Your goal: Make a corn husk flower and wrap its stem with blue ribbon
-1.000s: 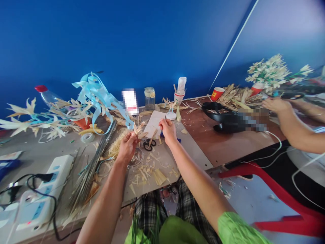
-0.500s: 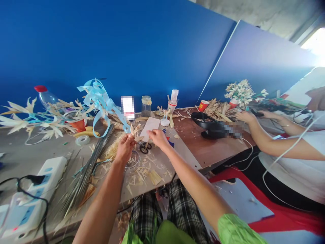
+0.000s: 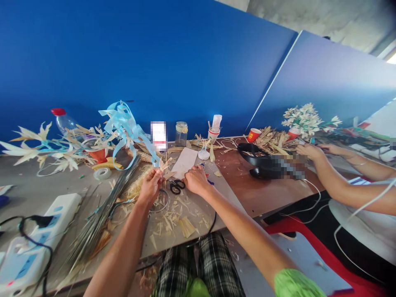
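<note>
My left hand [image 3: 151, 185] is closed around a small pale straw flower [image 3: 163, 165], held just above the grey table [image 3: 46, 189]. My right hand [image 3: 194, 180] is lowered next to it, fingers curled over the black-handled scissors [image 3: 176, 186] that lie on the table. Whether it grips them I cannot tell. Straw scraps [image 3: 173, 214] litter the table under both hands. A white card [image 3: 185, 161] lies just beyond the scissors.
A bundle of thin stems [image 3: 102, 210] and a white power strip [image 3: 37, 237] lie at left. Straw flowers with blue ribbon [image 3: 123, 123], a tape roll [image 3: 102, 173], a jar [image 3: 181, 133] and cups stand behind. A co-worker's arm [image 3: 334, 177] reaches over the brown table at right.
My right hand has come back from the white card and dropped down onto the scissors beside my left hand. The camera has tilted up and shifted.
</note>
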Available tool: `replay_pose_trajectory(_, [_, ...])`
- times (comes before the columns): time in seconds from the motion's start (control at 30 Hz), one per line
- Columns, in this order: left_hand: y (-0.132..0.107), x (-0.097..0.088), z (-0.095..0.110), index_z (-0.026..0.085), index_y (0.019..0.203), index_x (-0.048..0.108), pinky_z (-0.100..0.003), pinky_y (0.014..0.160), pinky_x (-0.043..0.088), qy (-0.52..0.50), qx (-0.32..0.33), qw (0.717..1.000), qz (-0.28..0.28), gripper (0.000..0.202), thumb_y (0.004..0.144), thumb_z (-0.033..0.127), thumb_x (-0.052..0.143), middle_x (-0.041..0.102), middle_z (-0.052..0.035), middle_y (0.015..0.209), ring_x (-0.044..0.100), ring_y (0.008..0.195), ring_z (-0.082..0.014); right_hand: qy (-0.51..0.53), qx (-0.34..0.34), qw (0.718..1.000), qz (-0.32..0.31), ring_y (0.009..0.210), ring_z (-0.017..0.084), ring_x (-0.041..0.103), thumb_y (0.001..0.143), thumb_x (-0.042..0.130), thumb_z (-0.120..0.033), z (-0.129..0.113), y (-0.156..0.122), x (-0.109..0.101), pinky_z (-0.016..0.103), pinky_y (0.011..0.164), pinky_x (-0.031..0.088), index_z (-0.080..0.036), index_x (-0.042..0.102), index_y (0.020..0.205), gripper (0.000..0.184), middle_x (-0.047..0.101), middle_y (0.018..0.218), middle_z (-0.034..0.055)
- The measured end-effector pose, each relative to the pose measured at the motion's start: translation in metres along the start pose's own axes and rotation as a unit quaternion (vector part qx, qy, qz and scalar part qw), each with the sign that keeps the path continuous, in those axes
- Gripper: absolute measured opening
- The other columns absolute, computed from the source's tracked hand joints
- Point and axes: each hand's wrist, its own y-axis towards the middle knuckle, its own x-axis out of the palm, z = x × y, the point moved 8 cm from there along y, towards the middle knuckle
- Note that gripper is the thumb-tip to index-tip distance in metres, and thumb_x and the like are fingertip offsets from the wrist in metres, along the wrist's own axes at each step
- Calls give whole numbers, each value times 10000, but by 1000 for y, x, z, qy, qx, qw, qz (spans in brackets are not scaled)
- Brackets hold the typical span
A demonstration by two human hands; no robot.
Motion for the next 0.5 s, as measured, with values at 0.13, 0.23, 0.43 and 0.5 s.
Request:
replay_pose_trajectory(0.13, [0, -3, -3, 171, 627, 511, -200, 540, 371, 8, -13, 1000, 17, 292, 683, 389, 697, 423, 51, 584, 368, 514, -58, 26, 5, 1000, 9, 991, 260, 562, 858, 475, -314, -3, -1, -5, 374, 863, 350, -151, 692, 873, 272, 689, 937, 128])
replay_pose_trajectory(0.23, [0, -4, -2, 175, 622, 504, -204, 540, 377, 10, -11, 1000, 17, 306, 678, 406, 696, 418, 52, 573, 374, 512, -63, 41, -16, 999, -15, 959, 231, 593, 856, 478, -346, -21, -1, -1, 320, 809, 403, -154, 648, 1000, 294, 667, 1009, 113])
replay_pose_trajectory(0.43, [1, -8, 1, 168, 626, 507, -213, 570, 377, 9, 31, 999, 3, 305, 701, 399, 693, 430, 42, 569, 403, 540, -73, 0, -26, 998, -57, 935, 273, 621, 842, 480, -336, -45, -1, 12, 366, 777, 443, -126, 608, 1045, 319, 668, 997, 151])
replay_pose_trajectory(0.5, [2, -11, -1, 166, 623, 506, -210, 567, 363, 21, 38, 999, 2, 311, 709, 405, 685, 434, 43, 565, 398, 535, -70, 6, -21, 997, -74, 950, 282, 624, 828, 491, -309, -48, 0, 15, 375, 785, 446, -120, 601, 1054, 314, 674, 997, 161])
